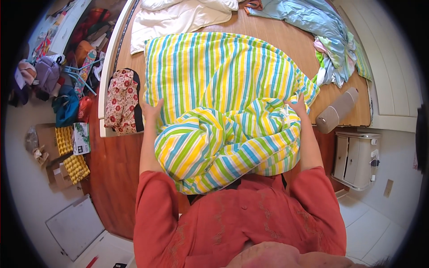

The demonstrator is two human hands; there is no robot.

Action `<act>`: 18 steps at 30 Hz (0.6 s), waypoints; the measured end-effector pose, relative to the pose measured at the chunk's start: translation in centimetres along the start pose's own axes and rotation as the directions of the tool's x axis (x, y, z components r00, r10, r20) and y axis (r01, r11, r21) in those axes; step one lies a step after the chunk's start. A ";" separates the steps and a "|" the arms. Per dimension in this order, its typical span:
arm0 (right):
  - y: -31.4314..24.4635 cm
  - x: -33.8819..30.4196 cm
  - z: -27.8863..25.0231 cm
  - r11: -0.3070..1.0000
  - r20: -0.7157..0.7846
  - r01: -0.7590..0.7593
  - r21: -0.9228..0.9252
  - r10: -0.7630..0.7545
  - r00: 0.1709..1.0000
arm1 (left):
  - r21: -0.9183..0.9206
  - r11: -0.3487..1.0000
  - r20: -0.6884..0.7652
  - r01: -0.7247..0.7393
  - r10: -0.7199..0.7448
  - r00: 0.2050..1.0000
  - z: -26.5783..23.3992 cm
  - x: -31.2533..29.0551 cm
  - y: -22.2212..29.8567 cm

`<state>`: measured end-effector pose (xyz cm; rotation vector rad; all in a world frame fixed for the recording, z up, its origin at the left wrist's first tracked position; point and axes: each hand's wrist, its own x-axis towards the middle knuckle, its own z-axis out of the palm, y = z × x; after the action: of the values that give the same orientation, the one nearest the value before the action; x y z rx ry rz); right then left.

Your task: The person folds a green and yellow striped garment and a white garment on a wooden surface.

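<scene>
A quilt cover (214,71) with yellow, green, blue and white stripes lies over the wooden bed board. Its far part is spread fairly flat, while the near part is bunched and hangs over the front edge against me. At its left edge is my left hand (153,109), open, thumb and fingers apart, the thumb touching the cloth. My right hand (298,107) grips the cover at its right side, beside a gathered fold with a whitish edge. Whatever lies inside the bunched part is hidden.
A white quilt (178,20) lies at the far left of the bed board (268,27), light blue bedding (304,22) at the far right. Floral cloth (121,100) sits left, a grey-brown bolster (337,110) right. A bedside cabinet (356,160) and yellow egg trays (76,169) flank the bed.
</scene>
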<state>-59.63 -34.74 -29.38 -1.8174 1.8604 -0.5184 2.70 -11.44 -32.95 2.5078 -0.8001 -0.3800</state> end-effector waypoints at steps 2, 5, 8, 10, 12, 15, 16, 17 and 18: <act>-0.7 0.7 -1.2 0.995 0.269 -0.090 -0.041 0.098 0.958 | -0.094 0.995 0.026 -0.026 0.028 0.999 1.0 -0.7 0.5; -1.8 0.5 -1.6 1.000 0.312 -0.023 -0.017 0.027 0.950 | 0.017 0.996 0.134 0.085 -0.087 0.987 0.9 -2.5 4.3; -4.0 -0.3 -1.5 0.988 0.276 0.000 -0.155 0.044 0.960 | -0.024 0.995 0.091 -0.094 0.096 0.991 0.2 -3.1 4.1; -4.8 -1.3 -2.8 0.998 0.006 0.069 0.007 -0.069 0.998 | 0.007 0.994 0.056 -0.109 0.108 0.993 -0.7 -3.6 6.1; -7.5 -2.6 -4.8 0.994 -0.097 0.079 0.074 -0.071 0.993 | -0.162 0.966 -0.188 -0.203 0.172 0.967 -2.8 -5.4 9.5; -17.2 -7.7 -8.7 0.896 -0.057 0.363 0.256 -0.360 0.931 | -0.105 0.878 -0.411 -0.467 0.389 0.824 -4.5 -6.7 7.0; -18.1 -9.8 -9.5 0.847 -0.044 0.463 0.262 -0.469 0.882 | -0.112 0.869 -0.410 -0.481 0.401 0.819 -5.0 -8.3 8.3; -18.3 -12.1 -9.9 0.775 -0.007 0.581 0.247 -0.598 0.801 | -0.397 0.847 -0.284 -0.354 0.253 0.925 -6.2 -11.5 10.7; -18.9 -14.6 -10.5 0.680 0.034 0.692 0.240 -0.719 0.694 | -0.630 0.758 -0.112 -0.169 0.126 0.986 -7.5 -14.5 11.8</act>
<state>-50.40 -21.74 -8.77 -2.3202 0.8952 -0.8028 -11.36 -8.51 -18.81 1.7924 -0.6887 -0.4286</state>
